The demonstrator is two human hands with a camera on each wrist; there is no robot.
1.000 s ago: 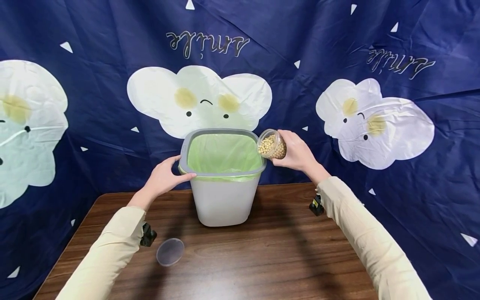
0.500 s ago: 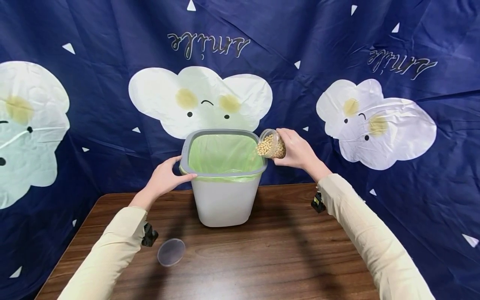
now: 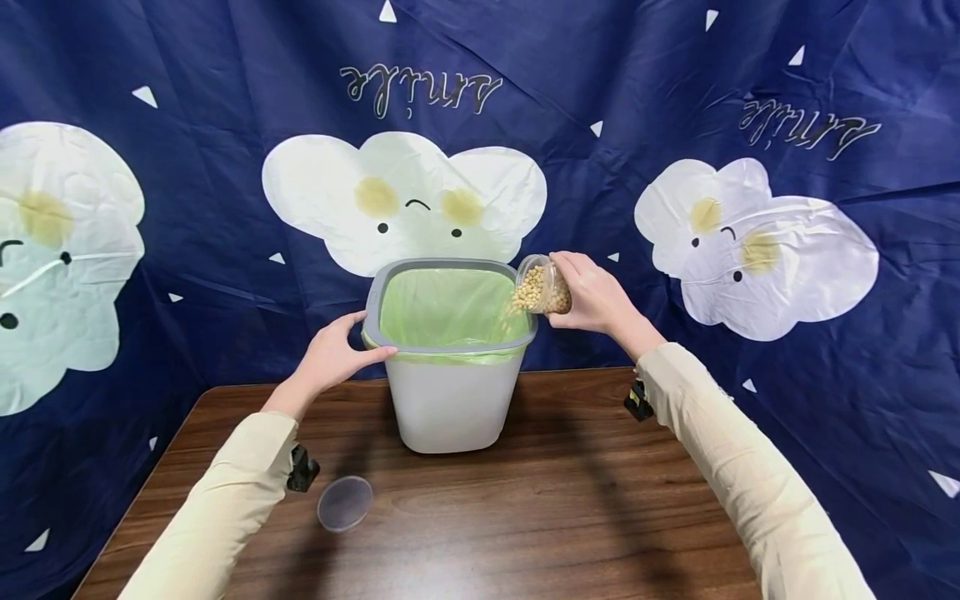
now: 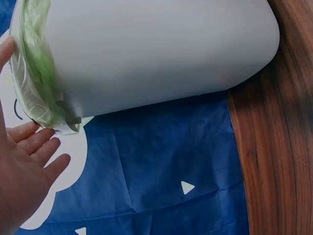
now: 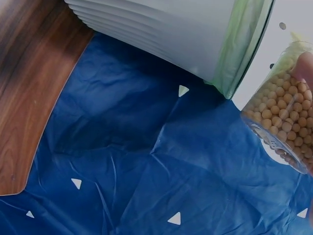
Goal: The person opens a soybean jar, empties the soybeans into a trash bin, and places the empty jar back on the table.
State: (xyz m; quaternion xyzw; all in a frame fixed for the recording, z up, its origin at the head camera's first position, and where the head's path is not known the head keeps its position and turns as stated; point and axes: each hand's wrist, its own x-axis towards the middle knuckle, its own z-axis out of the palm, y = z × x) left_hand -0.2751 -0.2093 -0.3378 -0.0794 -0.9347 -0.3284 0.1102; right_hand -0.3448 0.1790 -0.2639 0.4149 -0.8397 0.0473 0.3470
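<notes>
A white trash can (image 3: 453,404) with a grey rim and a green liner bag (image 3: 450,304) stands on the wooden table. My left hand (image 3: 330,357) rests at its left front corner, the thumb along the front of the rim and the fingers at the side. In the left wrist view the fingers (image 4: 36,142) reach fairly straight towards the liner's edge. My right hand (image 3: 592,296) grips a clear jar (image 3: 557,292) of soybeans (image 5: 281,110), tilted with its mouth over the can's right rim. Some beans are falling into the liner.
A round clear lid (image 3: 345,503) lies on the table (image 3: 465,525) at the front left. A dark blue curtain (image 3: 585,192) with white clouds hangs right behind the table and around its sides.
My right hand has tipped the jar further, its base rising a little. Beans that lay inside at the mouth now spill down into the trash can. The left hand stays at the rim.
</notes>
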